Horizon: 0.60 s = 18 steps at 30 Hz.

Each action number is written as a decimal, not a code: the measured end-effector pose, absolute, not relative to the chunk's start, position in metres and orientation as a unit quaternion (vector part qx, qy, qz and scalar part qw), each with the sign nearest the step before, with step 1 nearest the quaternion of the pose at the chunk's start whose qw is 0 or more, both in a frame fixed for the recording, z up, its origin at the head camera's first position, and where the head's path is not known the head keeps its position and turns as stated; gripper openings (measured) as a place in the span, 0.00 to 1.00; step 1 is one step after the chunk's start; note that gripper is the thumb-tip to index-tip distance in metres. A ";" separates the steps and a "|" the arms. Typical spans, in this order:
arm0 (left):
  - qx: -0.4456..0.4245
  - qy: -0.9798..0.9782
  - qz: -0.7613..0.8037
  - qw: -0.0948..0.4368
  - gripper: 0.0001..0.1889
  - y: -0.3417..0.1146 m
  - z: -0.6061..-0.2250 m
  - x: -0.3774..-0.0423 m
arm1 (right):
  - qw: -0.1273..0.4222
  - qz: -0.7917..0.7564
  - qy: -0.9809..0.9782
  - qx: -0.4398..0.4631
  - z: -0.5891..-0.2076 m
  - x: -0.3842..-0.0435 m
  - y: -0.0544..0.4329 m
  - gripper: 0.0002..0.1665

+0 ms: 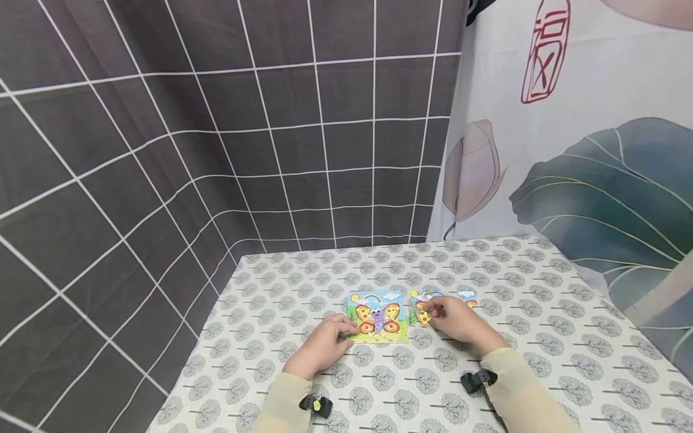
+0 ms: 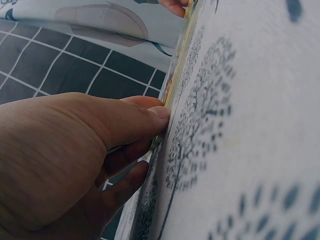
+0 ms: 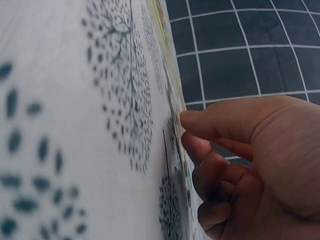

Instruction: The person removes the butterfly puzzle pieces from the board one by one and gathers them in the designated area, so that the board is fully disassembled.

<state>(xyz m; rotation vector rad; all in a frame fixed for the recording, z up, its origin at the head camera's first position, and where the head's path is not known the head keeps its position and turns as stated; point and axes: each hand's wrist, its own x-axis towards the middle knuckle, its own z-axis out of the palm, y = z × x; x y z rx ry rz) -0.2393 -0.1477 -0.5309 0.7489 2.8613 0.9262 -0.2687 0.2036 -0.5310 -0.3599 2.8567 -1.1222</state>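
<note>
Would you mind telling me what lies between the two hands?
The head view shows it: the butterfly picture, touched by the left hand, then part of a second colourful picture, which the right hand partly hides.

Long cream-yellow L sleeve (image 1: 284, 400) here, R sleeve (image 1: 525, 388) same colour, plain fabric, cuffs down at the wrists. Over the L cuff, a blk strap (image 1: 307, 402) w/ a small boxy blk unit (image 1: 325, 409), plus a round yellow-green mark (image 1: 317, 405). R side, approx. same: blk band (image 1: 488, 377), chunky blk box (image 1: 470, 383). L hand (image 1: 325, 344) bare, R hand (image 1: 460, 323) ditto.
</note>
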 end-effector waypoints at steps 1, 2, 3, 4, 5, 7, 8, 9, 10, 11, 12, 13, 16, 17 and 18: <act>0.242 0.923 0.298 0.021 0.17 -0.148 -0.531 -0.239 | 0.027 -0.361 0.925 -0.113 -0.532 -0.269 0.205 0.13; 0.242 0.923 0.298 0.021 0.17 -0.148 -0.531 -0.239 | 0.027 -0.359 0.927 -0.110 -0.533 -0.269 0.205 0.13; 0.243 0.923 0.297 0.021 0.17 -0.148 -0.531 -0.239 | 0.027 -0.358 0.927 -0.110 -0.533 -0.269 0.206 0.13; 0.244 0.923 0.297 0.020 0.17 -0.148 -0.531 -0.239 | 0.027 -0.356 0.928 -0.109 -0.534 -0.269 0.207 0.13; 0.244 0.923 0.298 0.020 0.17 -0.148 -0.531 -0.239 | 0.026 -0.355 0.928 -0.105 -0.534 -0.269 0.207 0.13; 0.244 0.922 0.300 0.020 0.17 -0.148 -0.530 -0.239 | 0.024 -0.354 0.930 -0.101 -0.535 -0.270 0.207 0.14; 0.244 0.922 0.301 0.020 0.17 -0.148 -0.530 -0.239 | 0.023 -0.353 0.930 -0.101 -0.535 -0.269 0.207 0.14; 0.244 0.921 0.302 0.020 0.17 -0.148 -0.531 -0.239 | 0.023 -0.354 0.930 -0.101 -0.535 -0.269 0.207 0.14; 0.243 0.921 0.303 0.020 0.17 -0.148 -0.531 -0.239 | 0.023 -0.355 0.929 -0.099 -0.535 -0.269 0.207 0.14; 0.243 0.921 0.303 0.020 0.17 -0.148 -0.531 -0.239 | 0.024 -0.357 0.929 -0.097 -0.535 -0.269 0.206 0.15; 0.243 0.921 0.303 0.021 0.17 -0.148 -0.531 -0.239 | 0.025 -0.358 0.928 -0.096 -0.534 -0.268 0.206 0.15; 0.243 0.922 0.302 0.021 0.17 -0.148 -0.531 -0.239 | 0.026 -0.360 0.928 -0.096 -0.534 -0.268 0.206 0.15; 0.243 0.922 0.301 0.020 0.17 -0.148 -0.531 -0.239 | 0.028 -0.362 0.927 -0.096 -0.534 -0.267 0.205 0.15; 0.244 0.922 0.301 0.020 0.17 -0.148 -0.531 -0.239 | 0.028 -0.362 0.927 -0.096 -0.533 -0.267 0.205 0.15; 0.244 0.922 0.301 0.020 0.17 -0.148 -0.531 -0.239 | 0.027 -0.362 0.927 -0.096 -0.533 -0.266 0.205 0.15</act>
